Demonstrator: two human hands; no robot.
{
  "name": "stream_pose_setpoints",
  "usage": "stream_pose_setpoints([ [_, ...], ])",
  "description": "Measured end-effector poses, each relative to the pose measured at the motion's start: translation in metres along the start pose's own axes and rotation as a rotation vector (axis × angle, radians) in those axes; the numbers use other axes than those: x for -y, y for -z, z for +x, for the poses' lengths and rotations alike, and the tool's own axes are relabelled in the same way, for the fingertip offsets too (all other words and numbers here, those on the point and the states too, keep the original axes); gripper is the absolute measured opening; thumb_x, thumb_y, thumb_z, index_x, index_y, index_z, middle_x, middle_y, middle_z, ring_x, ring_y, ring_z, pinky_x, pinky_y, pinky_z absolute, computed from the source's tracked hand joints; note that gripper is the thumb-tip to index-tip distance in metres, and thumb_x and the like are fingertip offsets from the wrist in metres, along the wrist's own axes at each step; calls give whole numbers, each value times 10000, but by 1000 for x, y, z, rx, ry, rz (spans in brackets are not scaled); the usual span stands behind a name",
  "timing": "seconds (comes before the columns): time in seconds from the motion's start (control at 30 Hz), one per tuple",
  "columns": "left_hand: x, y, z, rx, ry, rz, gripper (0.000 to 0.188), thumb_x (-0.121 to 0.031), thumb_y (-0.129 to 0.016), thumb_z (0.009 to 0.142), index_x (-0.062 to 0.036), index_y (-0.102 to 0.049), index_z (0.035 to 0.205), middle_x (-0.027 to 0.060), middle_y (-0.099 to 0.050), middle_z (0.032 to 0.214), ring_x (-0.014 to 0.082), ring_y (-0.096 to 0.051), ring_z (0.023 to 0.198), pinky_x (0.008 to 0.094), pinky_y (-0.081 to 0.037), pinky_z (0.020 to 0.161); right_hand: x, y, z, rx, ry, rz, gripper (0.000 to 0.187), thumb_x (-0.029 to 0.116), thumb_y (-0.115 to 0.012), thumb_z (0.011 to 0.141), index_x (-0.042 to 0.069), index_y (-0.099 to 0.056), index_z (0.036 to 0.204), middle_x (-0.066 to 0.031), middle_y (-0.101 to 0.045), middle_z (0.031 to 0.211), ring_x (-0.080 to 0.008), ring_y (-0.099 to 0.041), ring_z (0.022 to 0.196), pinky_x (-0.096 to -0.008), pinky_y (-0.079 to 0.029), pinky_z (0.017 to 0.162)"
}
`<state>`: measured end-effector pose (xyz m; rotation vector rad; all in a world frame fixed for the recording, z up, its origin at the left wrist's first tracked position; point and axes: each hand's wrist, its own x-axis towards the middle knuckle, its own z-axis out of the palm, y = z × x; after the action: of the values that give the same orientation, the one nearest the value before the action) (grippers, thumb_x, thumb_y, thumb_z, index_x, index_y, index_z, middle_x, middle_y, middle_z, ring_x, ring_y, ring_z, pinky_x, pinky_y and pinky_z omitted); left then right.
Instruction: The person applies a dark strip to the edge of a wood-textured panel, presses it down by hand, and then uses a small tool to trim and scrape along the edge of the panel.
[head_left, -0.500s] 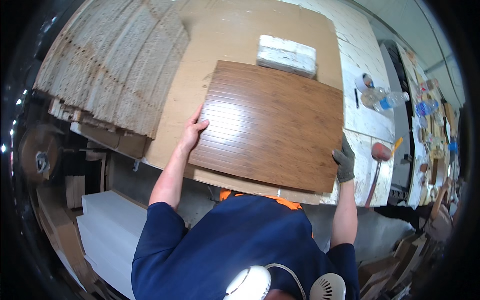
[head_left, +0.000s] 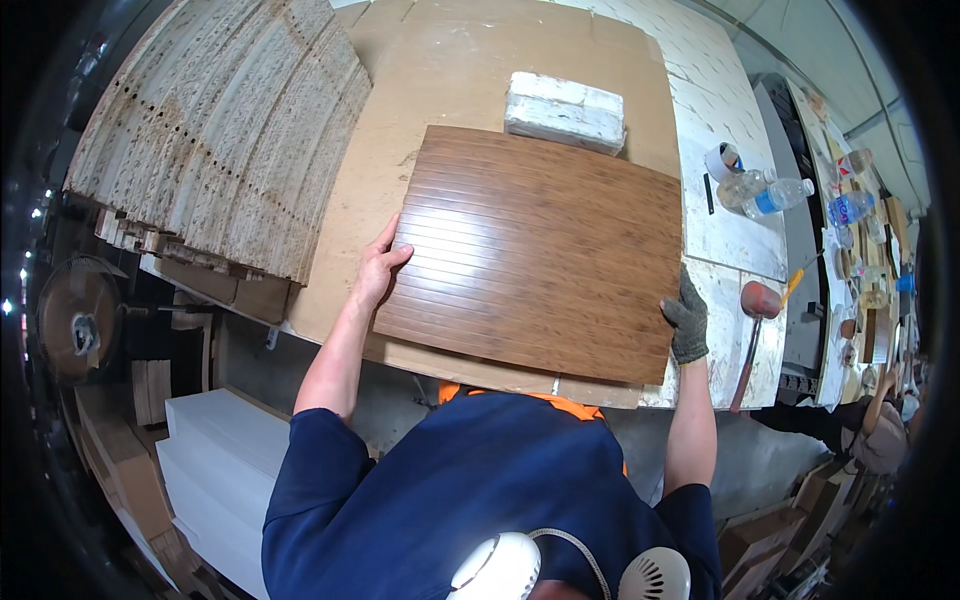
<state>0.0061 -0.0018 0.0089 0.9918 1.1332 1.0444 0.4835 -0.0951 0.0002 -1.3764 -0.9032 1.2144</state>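
Note:
A brown wood-grain panel, with parallel grooves over its left part, lies on a cardboard sheet on the workbench. My bare left hand grips its left edge, thumb on the top face and the other fingers mostly hidden at the edge. At the opposite edge my right hand, in a dark grey glove, is closed on the panel with the thumb over the top. A white wrapped block stands just behind the panel's far edge.
A tall stack of boards fills the left of the bench. On the right lie a red-headed mallet, plastic bottles, a tape roll and a black strip. A fan stands left. Far right is another person.
The view has shifted slightly. My hands keep their hold on the panel's two edges, and the panel stays about where it was beside the block.

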Motion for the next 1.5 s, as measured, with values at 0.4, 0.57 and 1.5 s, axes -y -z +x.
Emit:
stream_pose_setpoints([
  [0.4, -6, -4, 0, 31, 11, 41, 729, 13, -565, 807, 35, -201, 1438, 176, -334, 1446, 230, -329, 1326, 317, -258, 1089, -6, 2, 2, 4, 49, -19, 890, 118, -672, 616, -43, -301, 1409, -130, -394, 1420, -225, -379, 1291, -320, -281, 1069],
  [0.57, 0, 6, 22, 13, -69, 182, 767, 23, -574, 804, 9, -166, 1453, 172, -305, 1463, 230, -325, 1329, 315, -258, 1090, -4, -1, 5, 28, 87, -7, 850, 162, -662, 645, -24, -328, 1404, -133, -422, 1393, -238, -410, 1267, -346, -303, 1061],
  [1.5, -16, 1, -8, -16, -27, 317, 838, -167, -646, 821, -13, -131, 1464, 145, -155, 1527, 269, -162, 1405, 367, -182, 1127, -7, 27, -23, 43, 110, -14, 940, 242, -791, 690, -16, -262, 1423, -171, -346, 1444, -242, -346, 1321, -323, -276, 1083],
])
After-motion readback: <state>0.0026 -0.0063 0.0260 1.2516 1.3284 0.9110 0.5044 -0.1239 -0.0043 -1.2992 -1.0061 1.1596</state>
